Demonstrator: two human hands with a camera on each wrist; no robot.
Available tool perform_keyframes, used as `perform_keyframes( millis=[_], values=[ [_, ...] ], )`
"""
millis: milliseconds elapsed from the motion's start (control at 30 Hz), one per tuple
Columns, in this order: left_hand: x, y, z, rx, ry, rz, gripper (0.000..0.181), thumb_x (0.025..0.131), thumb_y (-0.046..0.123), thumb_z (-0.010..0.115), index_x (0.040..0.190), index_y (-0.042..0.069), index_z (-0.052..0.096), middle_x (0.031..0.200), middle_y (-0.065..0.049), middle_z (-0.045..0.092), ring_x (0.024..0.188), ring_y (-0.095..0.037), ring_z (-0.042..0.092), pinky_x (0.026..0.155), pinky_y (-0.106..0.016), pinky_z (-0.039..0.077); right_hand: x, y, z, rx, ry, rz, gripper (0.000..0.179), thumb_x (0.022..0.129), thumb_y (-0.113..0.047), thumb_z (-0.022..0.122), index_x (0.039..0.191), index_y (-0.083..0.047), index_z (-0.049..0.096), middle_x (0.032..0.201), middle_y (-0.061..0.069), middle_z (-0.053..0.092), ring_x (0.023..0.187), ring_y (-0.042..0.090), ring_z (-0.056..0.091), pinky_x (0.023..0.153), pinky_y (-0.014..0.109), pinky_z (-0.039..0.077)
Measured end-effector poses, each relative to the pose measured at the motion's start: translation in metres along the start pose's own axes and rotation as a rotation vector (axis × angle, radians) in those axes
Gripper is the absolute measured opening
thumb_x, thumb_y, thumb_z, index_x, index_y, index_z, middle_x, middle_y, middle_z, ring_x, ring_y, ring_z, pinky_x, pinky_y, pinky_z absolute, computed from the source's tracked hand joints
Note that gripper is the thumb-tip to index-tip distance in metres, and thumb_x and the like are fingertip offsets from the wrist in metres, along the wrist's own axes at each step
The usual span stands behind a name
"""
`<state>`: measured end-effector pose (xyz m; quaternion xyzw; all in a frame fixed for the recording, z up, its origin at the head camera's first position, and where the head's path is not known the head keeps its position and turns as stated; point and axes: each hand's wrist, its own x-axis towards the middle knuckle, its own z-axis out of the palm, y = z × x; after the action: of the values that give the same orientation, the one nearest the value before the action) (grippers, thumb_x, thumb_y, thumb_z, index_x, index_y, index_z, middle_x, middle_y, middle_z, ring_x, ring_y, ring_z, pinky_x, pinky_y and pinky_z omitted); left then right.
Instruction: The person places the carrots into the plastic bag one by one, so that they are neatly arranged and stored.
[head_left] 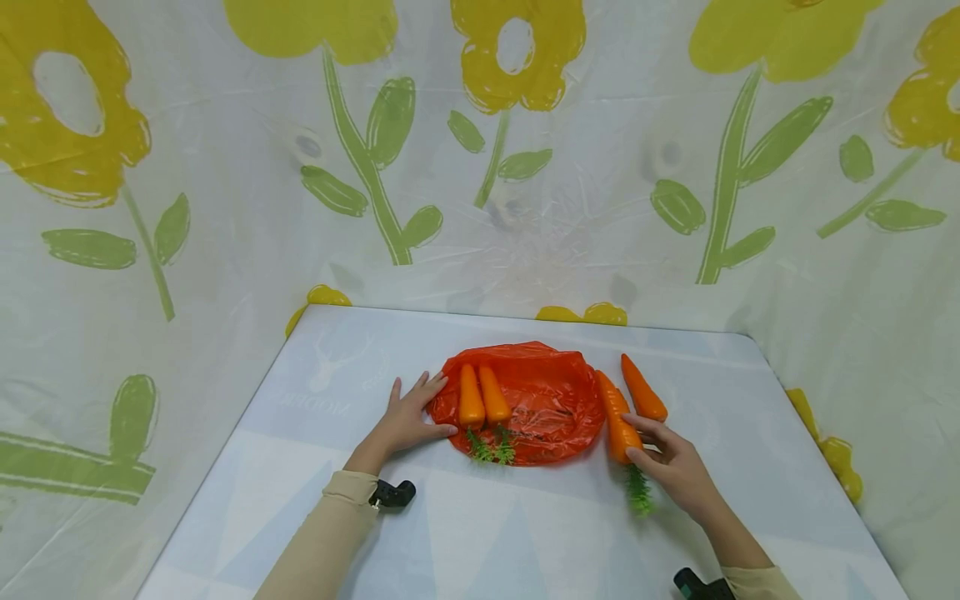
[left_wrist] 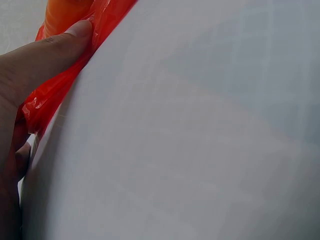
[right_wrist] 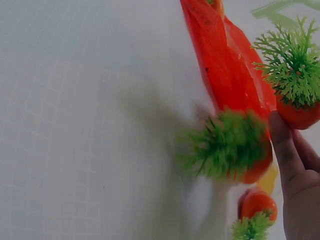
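A red plastic bag (head_left: pixel 551 400) lies spread on the table. Two carrots (head_left: pixel 470 404) with green tops rest side by side at its left. My left hand (head_left: pixel 405 423) rests against the bag's left edge, fingers spread; in the left wrist view its thumb (left_wrist: pixel 55 52) lies across the red film. At the bag's right edge, my right hand (head_left: pixel 675 467) pinches a carrot (head_left: pixel 617 425) near its leafy end. Another carrot (head_left: pixel 643 392) lies just beyond that hand. The right wrist view shows the pinched carrot (right_wrist: pixel 300 116), a blurred carrot (right_wrist: pixel 257 167) beside it and a lower carrot (right_wrist: pixel 257 204).
The pale table (head_left: pixel 495 533) has rounded far corners and a faint triangle pattern. Behind and beside it hangs a white curtain (head_left: pixel 585 225) printed with yellow flowers and green leaves. Black wrist cameras (head_left: pixel 393 494) sit on both wrists.
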<state>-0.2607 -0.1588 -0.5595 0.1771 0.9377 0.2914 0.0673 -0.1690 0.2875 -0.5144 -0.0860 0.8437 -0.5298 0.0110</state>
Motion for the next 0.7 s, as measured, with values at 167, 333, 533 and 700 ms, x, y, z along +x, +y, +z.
perform_keyframes(
  millis=[167,333,533,700],
  values=[
    [0.001,-0.001,0.001,0.001,0.004,0.003,0.1,0.082,0.058,0.078,0.161,0.017,0.033,0.167,0.002,0.027,0.157,-0.027,0.012,0.12,-0.057,-0.016,0.001,-0.002,0.003,0.022,-0.013,-0.024,0.046,0.098,-0.016,0.07,0.141,-0.002,0.058,0.139,0.02,0.055,0.108,0.001,0.058,0.089,0.016,0.052],
    [0.001,-0.001,0.001,0.005,0.003,0.002,0.1,0.082,0.058,0.078,0.161,0.017,0.033,0.167,0.002,0.027,0.157,-0.027,0.012,0.12,-0.056,-0.017,0.003,-0.002,0.007,0.027,-0.019,-0.055,0.045,0.099,-0.015,0.069,0.14,-0.001,0.058,0.137,0.02,0.057,0.109,0.003,0.059,0.09,0.015,0.051],
    [0.001,-0.002,0.001,0.002,0.004,0.004,0.099,0.082,0.058,0.078,0.161,0.016,0.033,0.167,0.001,0.027,0.157,-0.028,0.012,0.12,-0.057,-0.017,0.005,-0.005,0.011,0.043,-0.023,-0.04,0.045,0.098,-0.015,0.07,0.14,-0.002,0.059,0.138,0.018,0.058,0.11,0.005,0.06,0.091,0.015,0.051],
    [0.001,-0.002,0.002,0.005,0.006,0.005,0.1,0.082,0.058,0.077,0.161,0.017,0.033,0.167,0.002,0.027,0.157,-0.027,0.012,0.12,-0.057,-0.017,0.006,-0.007,0.017,0.057,-0.035,-0.035,0.046,0.098,-0.016,0.07,0.141,-0.004,0.058,0.14,0.018,0.057,0.111,0.006,0.059,0.091,0.016,0.052]
  ],
)
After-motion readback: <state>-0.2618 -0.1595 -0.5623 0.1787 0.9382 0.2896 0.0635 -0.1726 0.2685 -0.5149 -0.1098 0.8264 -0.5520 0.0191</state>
